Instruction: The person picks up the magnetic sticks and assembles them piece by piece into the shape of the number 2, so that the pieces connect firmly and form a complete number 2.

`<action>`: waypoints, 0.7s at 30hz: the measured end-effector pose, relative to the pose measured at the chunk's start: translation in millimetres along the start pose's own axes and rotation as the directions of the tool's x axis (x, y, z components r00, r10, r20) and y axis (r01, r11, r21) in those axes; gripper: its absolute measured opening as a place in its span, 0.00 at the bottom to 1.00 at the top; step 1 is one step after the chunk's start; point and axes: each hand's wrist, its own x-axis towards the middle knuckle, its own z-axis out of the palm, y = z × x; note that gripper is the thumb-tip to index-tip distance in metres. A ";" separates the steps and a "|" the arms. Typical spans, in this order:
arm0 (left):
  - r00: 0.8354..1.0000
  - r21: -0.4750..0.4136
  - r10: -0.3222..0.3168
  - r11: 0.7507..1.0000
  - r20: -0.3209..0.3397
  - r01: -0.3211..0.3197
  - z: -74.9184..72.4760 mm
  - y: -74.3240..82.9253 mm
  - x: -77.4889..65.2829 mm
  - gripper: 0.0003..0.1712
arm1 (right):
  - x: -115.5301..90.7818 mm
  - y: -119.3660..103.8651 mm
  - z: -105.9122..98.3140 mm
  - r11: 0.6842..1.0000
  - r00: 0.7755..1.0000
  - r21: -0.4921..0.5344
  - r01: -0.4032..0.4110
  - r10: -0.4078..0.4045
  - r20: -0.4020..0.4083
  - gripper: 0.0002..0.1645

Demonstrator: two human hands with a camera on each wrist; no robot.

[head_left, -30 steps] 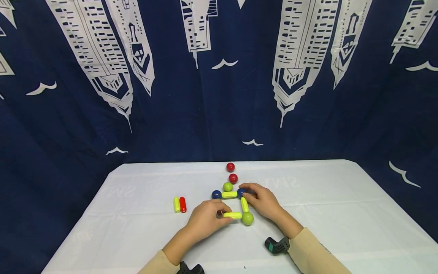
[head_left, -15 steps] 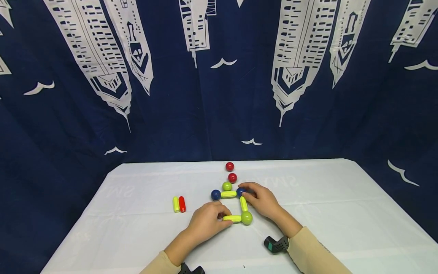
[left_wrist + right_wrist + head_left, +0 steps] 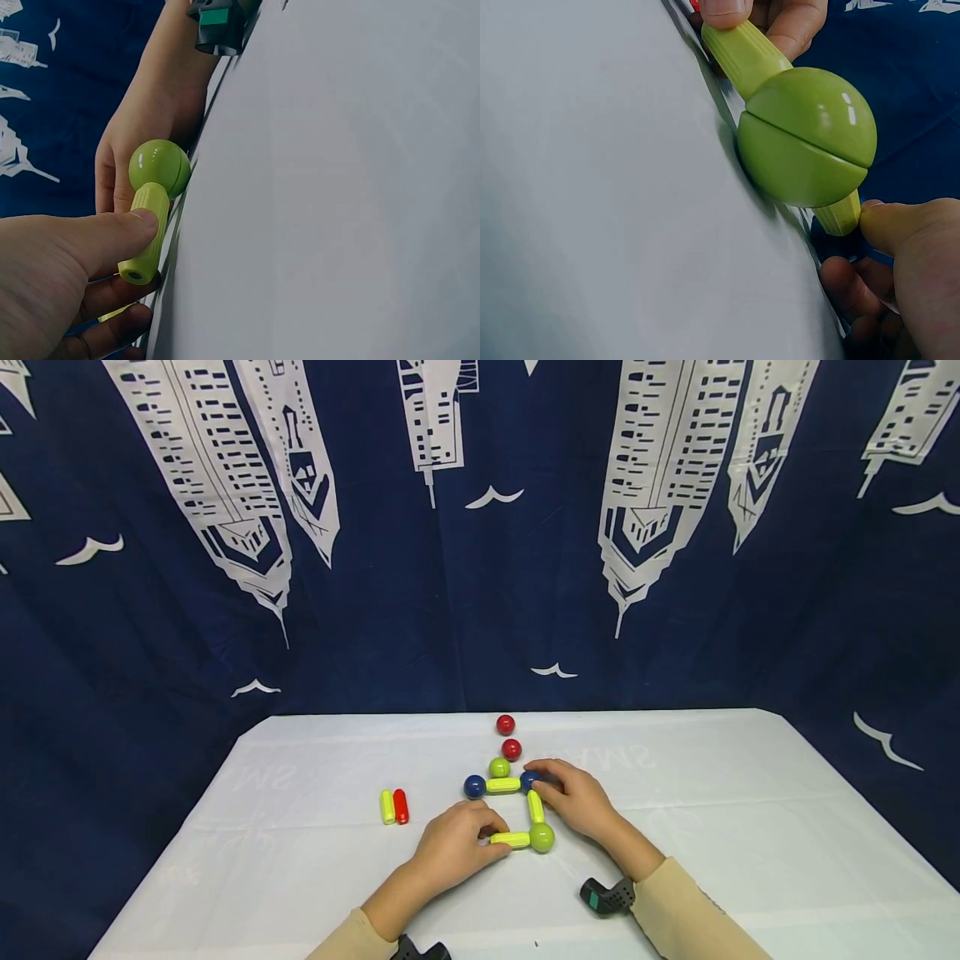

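In the head view my left hand point(image 3: 455, 846) pinches the free end of a yellow rod point(image 3: 512, 840) between thumb and fingers. Its other end meets a green ball point(image 3: 542, 837), large in the right wrist view. From that ball a second yellow rod point(image 3: 536, 807) runs away to a blue ball point(image 3: 529, 779). My right hand point(image 3: 576, 799) grips this blue ball, the thumb close to the rod's end. A third yellow rod point(image 3: 503, 786) links it to another blue ball point(image 3: 475, 787) on the left. The left wrist view shows a dark round spot in the pinched rod's end.
Behind the chain lie a smaller-looking green ball point(image 3: 499, 767) and two red balls point(image 3: 512, 749). Left of my left hand a loose yellow rod point(image 3: 387, 807) and a red rod point(image 3: 401, 807) lie side by side on the white table point(image 3: 300, 877). A dark blue printed cloth point(image 3: 450, 610) hangs behind.
Compared with a second ago, my left hand has drawn the pinched rod's end slightly towards me. My right hand stays in place on the blue ball.
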 end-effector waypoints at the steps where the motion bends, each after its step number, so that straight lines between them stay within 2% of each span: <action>1: 1.000 0.001 0.001 1.000 0.000 -0.001 0.0 -0.1 0.1 0.09 | 0.1 0.1 -0.1 1.000 1.000 -0.002 -0.001 0.001 0.001 0.17; 14: 1.000 -0.050 0.000 0.999 0.027 0.001 -7.2 -2.3 1.3 0.13 | -1.0 -0.8 -1.4 1.000 1.000 -0.003 0.006 -0.006 -0.013 0.17; 17: 1.000 -0.072 -0.008 0.997 0.009 0.008 -11.5 -3.1 1.5 0.12 | -1.2 -0.4 -1.6 1.000 1.000 0.002 0.007 -0.007 -0.016 0.17; 21: 0.999 -0.081 -0.020 0.997 -0.051 0.016 -17.2 -6.2 2.2 0.08 | -0.8 -0.1 -0.9 1.000 1.000 0.013 -0.001 0.001 -0.009 0.17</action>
